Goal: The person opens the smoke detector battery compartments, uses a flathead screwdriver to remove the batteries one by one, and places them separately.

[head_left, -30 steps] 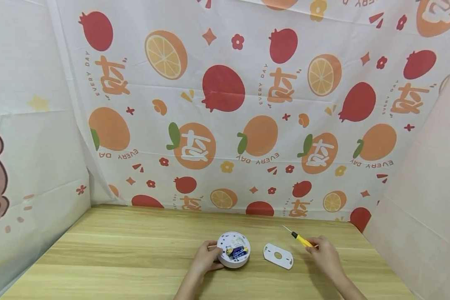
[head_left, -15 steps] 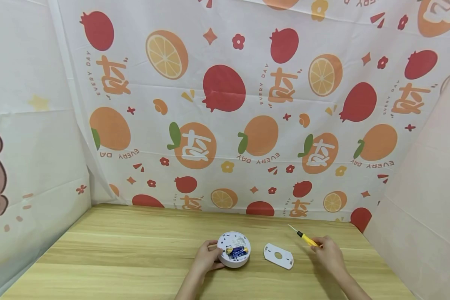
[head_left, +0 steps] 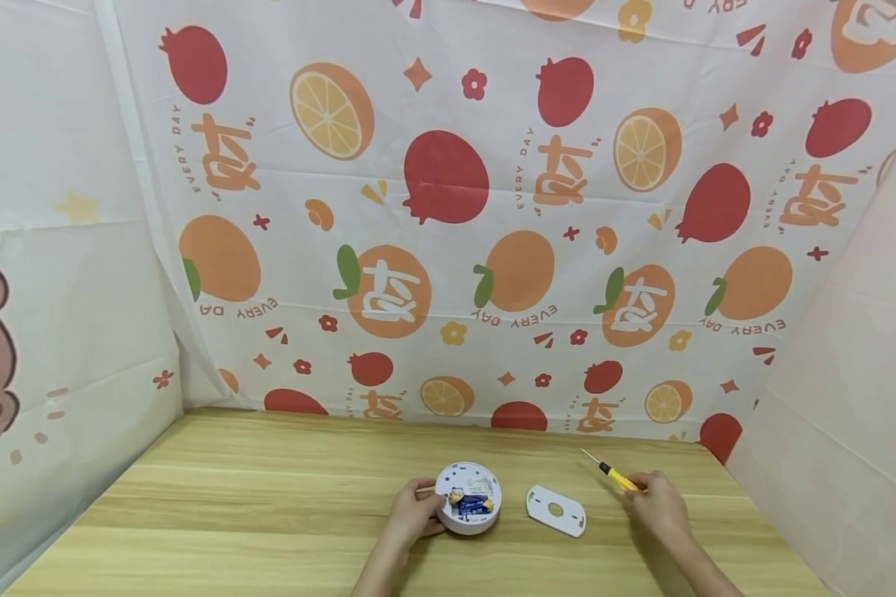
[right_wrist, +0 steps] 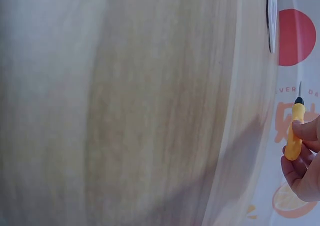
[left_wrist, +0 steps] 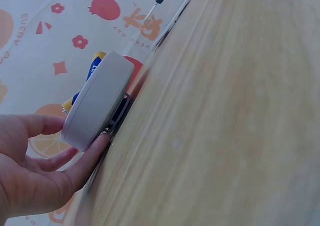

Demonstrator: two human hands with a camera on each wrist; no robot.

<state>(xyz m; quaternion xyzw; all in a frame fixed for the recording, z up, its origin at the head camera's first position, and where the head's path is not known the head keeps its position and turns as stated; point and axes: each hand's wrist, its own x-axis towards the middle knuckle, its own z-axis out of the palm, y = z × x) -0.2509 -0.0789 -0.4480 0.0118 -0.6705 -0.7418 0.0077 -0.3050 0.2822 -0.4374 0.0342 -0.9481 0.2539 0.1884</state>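
My left hand (head_left: pixel 412 516) grips the left edge of a round white device (head_left: pixel 469 526), perhaps a smoke alarm, fingers and thumb around its rim. Blue and yellow batteries (head_left: pixel 474 503) lie on its upturned face; the left wrist view shows them standing proud of it. To the right, my right hand (head_left: pixel 660 506) holds a screwdriver (head_left: pixel 621 478) by its yellow handle, the thin metal shaft pointing up and left, clear of everything. Between the hands a flat white mounting plate (head_left: pixel 556 511) with a round hole in its middle lies on the table.
The light wooden table (head_left: pixel 269 506) ends at the back against a fruit-printed cloth (head_left: pixel 448 274). More cloth hangs at the left (head_left: pixel 67 332) and at the right (head_left: pixel 844 390).
My right hand has drawn the screwdriver a little to the right. The left hand keeps its grip on the round device, and the plate lies where it was.
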